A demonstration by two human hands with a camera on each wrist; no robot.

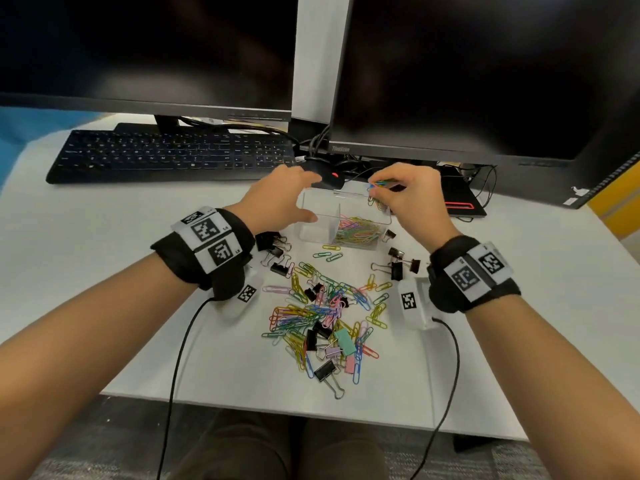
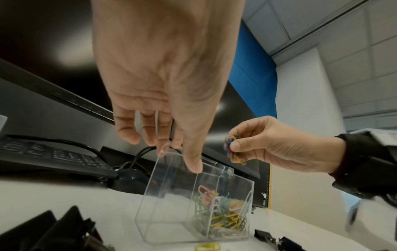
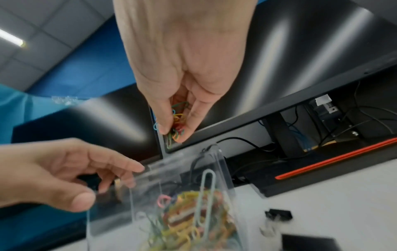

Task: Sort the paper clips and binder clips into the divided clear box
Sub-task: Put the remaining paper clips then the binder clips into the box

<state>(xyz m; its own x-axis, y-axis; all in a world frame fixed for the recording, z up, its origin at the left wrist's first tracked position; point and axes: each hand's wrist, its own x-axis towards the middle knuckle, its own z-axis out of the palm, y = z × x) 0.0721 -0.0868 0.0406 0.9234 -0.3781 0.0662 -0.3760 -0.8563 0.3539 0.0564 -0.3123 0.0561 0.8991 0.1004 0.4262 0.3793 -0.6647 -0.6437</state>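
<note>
The divided clear box (image 1: 317, 230) stands on the white table beyond the clip pile. Its right compartment holds coloured paper clips (image 1: 356, 228); the left one looks empty. My left hand (image 1: 299, 197) holds the box's left part, thumb on the near wall (image 2: 194, 167) and fingers on the far rim. My right hand (image 1: 375, 188) pinches a bunch of coloured paper clips (image 3: 178, 122) just above the right compartment. A mixed pile of paper clips (image 1: 322, 313) and binder clips (image 1: 344, 341) lies nearer me.
Black binder clips lie left (image 1: 273, 247) and right (image 1: 398, 263) of the box. Behind it sit a black mouse (image 1: 325, 174), a keyboard (image 1: 173, 154), two monitors and cables. A black device with a red stripe (image 1: 460, 202) is at the right.
</note>
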